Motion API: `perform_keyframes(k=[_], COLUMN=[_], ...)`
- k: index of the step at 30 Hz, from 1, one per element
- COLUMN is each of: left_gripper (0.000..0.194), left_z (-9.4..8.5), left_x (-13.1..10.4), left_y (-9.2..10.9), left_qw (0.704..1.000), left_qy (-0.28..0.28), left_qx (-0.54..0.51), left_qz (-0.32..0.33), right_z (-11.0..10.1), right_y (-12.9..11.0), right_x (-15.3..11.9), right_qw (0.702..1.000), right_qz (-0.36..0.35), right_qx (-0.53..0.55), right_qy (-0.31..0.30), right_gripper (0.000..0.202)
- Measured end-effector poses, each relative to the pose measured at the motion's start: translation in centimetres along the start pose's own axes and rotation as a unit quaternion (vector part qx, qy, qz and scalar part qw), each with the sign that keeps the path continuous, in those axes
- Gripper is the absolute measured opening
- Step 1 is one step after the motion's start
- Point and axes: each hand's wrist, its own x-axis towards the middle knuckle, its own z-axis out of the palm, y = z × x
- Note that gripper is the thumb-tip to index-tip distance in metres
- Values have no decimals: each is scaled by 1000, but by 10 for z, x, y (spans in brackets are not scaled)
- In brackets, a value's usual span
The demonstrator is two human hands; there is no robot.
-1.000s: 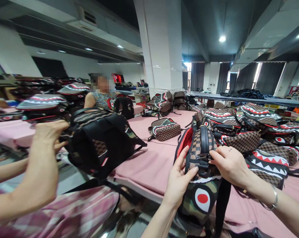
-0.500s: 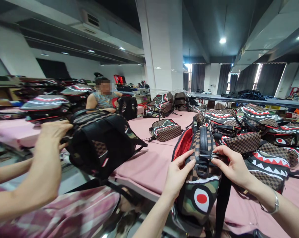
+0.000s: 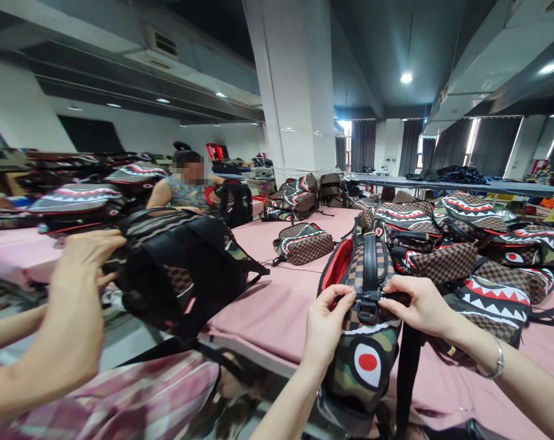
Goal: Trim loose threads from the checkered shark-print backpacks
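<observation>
Before me a backpack (image 3: 367, 360) stands on its end, with brown checks, camouflage and a red-and-white eye patch. A black handle (image 3: 371, 260) runs along it down to a black buckle (image 3: 367, 311). Just above the buckle, my left hand (image 3: 328, 321) pinches one side of a thin black strap (image 3: 369, 296) lying across the handle. On the other side, my right hand (image 3: 417, 305), with a bracelet at the wrist, pinches the same strap. Fingertips partly hide the strap's ends. Beside my left hand, the backpack's red-lined opening (image 3: 336, 269) gapes.
Shark-mouth backpacks (image 3: 479, 305) lie piled on the pink table (image 3: 263, 305) at right. One small checked bag (image 3: 304, 243) sits farther back. To my left, a co-worker's hand (image 3: 91, 247) touches a black backpack (image 3: 176, 269). Another person (image 3: 185, 189) sits beyond.
My hands have come closer together over the handle, just above the buckle. The view has shifted slightly to the right, and the backpack remains on its end.
</observation>
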Motion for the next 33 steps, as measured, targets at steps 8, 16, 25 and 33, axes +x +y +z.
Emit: perform_keyframes(k=[8, 16, 25, 33], left_gripper=[22, 24, 25, 31], left_z=[0, 3, 13, 44], left_x=[-1, -3, -8, -77], left_y=[-1, -4, -5, 0], left_qw=[1000, 1000, 997, 981], left_qy=[-1, 0, 49, -103], left_qx=[-10, -14, -61, 120], left_qz=[1, 0, 5, 112], right_z=[2, 0, 4, 30], right_y=[7, 6, 10, 59], right_x=[0, 2, -18, -78], right_qw=[998, 999, 986, 898], right_qz=[-62, -47, 75, 270], right_qx=[-22, -5, 87, 97], right_qy=[-2, -17, 119, 335], right_gripper=[18, 17, 16, 43])
